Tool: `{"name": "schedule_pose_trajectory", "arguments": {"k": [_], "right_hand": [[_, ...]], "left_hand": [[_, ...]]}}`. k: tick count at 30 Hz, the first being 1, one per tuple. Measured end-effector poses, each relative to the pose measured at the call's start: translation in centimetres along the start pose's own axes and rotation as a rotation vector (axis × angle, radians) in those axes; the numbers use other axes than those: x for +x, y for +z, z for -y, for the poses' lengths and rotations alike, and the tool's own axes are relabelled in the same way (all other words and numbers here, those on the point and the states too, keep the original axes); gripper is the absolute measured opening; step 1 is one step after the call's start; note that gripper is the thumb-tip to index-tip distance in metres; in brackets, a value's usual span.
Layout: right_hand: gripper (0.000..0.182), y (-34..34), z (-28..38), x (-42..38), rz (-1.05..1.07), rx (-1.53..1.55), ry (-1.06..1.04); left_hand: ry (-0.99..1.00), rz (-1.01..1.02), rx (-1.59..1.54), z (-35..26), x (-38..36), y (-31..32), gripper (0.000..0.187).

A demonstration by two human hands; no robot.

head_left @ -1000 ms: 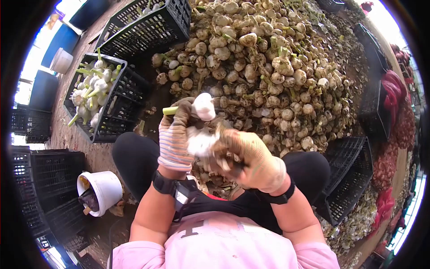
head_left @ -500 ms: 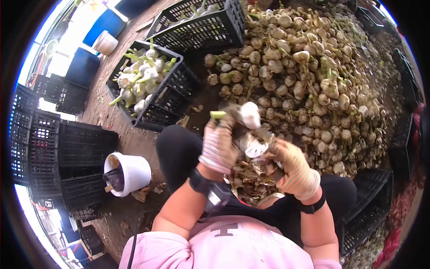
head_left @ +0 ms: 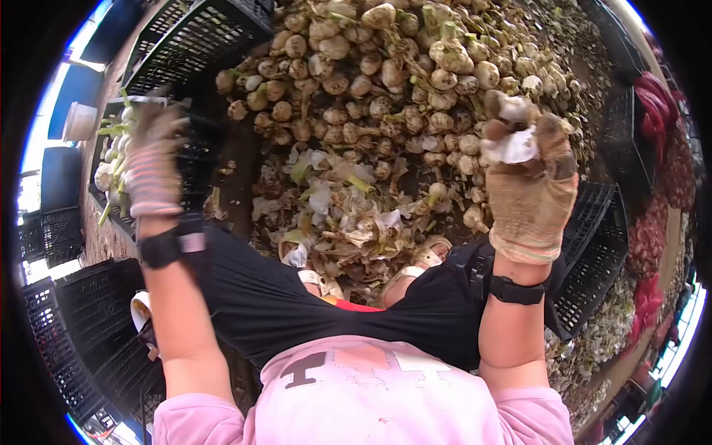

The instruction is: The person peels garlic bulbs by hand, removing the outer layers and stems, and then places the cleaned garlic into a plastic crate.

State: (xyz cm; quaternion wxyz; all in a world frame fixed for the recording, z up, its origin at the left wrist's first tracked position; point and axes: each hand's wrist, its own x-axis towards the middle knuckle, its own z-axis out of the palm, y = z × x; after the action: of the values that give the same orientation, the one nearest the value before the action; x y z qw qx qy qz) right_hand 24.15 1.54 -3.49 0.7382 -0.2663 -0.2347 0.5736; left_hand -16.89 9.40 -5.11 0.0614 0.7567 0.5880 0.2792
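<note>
My left hand (head_left: 154, 167), in a striped glove, is over the near side of the crate of white garlic (head_left: 111, 167); its fingers are smeared by motion and whatever they hold is hidden. My right hand (head_left: 530, 185), in a dirty tan glove, is raised at the right with its fingers curled round a garlic bulb (head_left: 513, 108). A bright white piece (head_left: 519, 146) shows between those fingers. Beyond both hands lies a heap of soil-stained garlic bulbs (head_left: 378, 81). Loose peels and leaves (head_left: 348, 208) cover the ground between the hands.
Another black crate (head_left: 204, 44) stands at the upper left, near a white bucket (head_left: 80, 122) and blue containers (head_left: 61, 178). Stacked black crates (head_left: 96, 319) are at the lower left. An empty-looking black crate (head_left: 589, 259) and red netting (head_left: 656, 115) are on the right.
My hands have moved apart: the left went left to the garlic crate, the right up and right. The view has shifted, showing more peels and both shoes.
</note>
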Motion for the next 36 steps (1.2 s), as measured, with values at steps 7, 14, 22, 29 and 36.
{"name": "schedule_pose_trajectory", "arguments": {"k": [7, 14, 22, 29, 36], "right_hand": [[0.02, -2.4, 2.0, -0.7, -0.255, 0.008, -0.067], [0.031, -2.4, 2.5, -0.3, -0.112, -0.605, -0.056], [0.042, -6.7, -0.5, 0.1, 0.32, -1.503, -0.007], [0.03, -2.2, -4.0, -1.0, 0.491, -0.941, 0.282], [0.032, 0.4, -2.2, -3.0, 0.246, -0.434, 0.489]], "left_hand": [[0.167, 0.938, -0.418, -20.1, -2.2, 24.5, 0.024], [0.159, 0.923, -0.124, -20.4, -9.3, 36.8, 0.026], [-0.07, 0.805, -0.741, -19.5, 0.7, 19.0, 0.02], [-0.256, 0.632, -1.067, -22.8, 1.2, 7.8, 0.033], [0.187, 0.241, -0.578, -21.2, -4.2, 6.3, 0.064]]}}
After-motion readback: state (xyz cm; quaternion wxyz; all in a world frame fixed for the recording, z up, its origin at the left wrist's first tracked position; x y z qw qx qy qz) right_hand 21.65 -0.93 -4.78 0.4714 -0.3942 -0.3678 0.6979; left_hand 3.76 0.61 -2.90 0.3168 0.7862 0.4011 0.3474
